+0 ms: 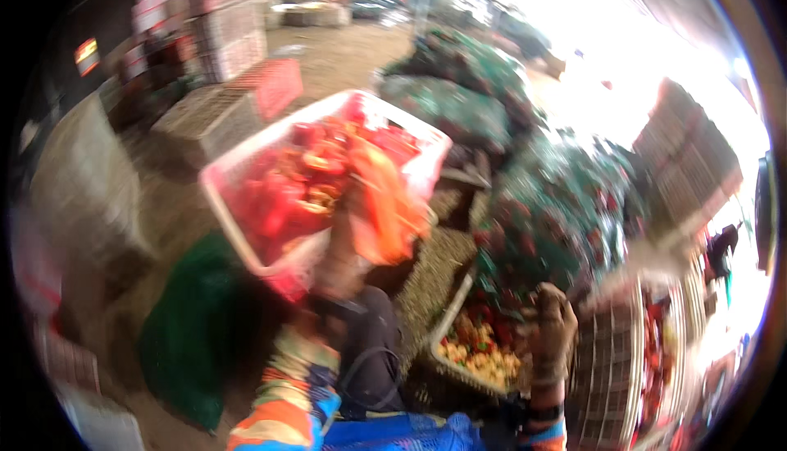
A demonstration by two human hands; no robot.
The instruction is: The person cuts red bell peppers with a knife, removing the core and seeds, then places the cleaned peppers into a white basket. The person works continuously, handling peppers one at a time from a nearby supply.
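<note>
Blurred by motion, my left hand [341, 254] reaches over the near side of a pink-and-white plastic crate [237, 232]. Red peppers [276, 199] fill much of this crate, some of them showing pale yellowish insides. Right beside my left hand is an orange, bag-like item [387, 205]; whether my fingers grip it is unclear. On the right, my right hand [552, 325] has its fingers curled, and I cannot make out what is inside them. It is beside a pale-rimmed crate [452, 368] of yellowish pepper pieces [482, 352] and some red ones.
Green mesh sacks [553, 211] of reddish produce are piled ahead and right. Stacked crates [609, 359] rise close to my right hand. A dark green sack [190, 334] lies on the left floor. Farther off are a pale crate [209, 116] and a tall crate stack [233, 33].
</note>
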